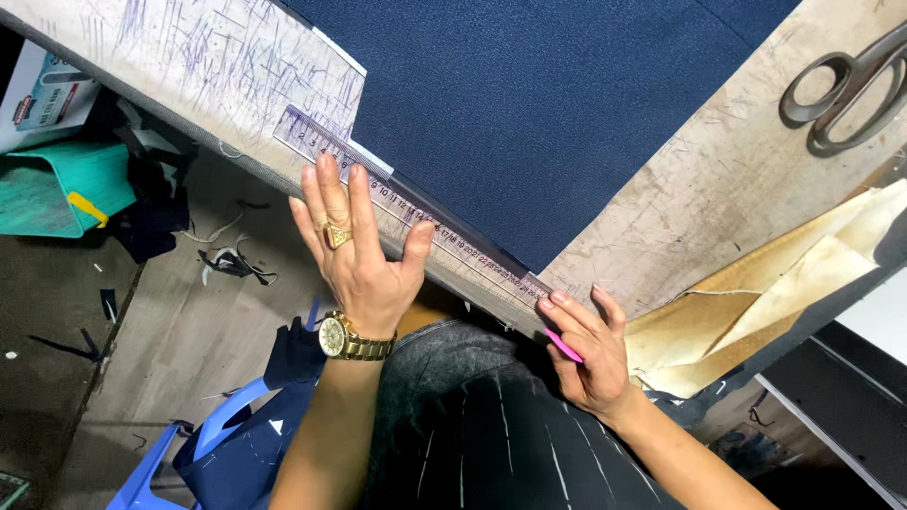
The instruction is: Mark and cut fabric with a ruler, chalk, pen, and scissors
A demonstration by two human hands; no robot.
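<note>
Left grip [354, 250] flat on ruler [416, 212], scissors [850, 85] well apart

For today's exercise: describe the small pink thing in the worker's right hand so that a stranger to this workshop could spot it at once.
Start at the large dark blue cloth spread on the scuffed worktable. Follow the clear plastic ruler along the cloth's near edge, past the left hand pressing it flat, to the right hand. There sits the thin pink marking piece, pinched in the fingers: the only bright pink thing here.
</note>
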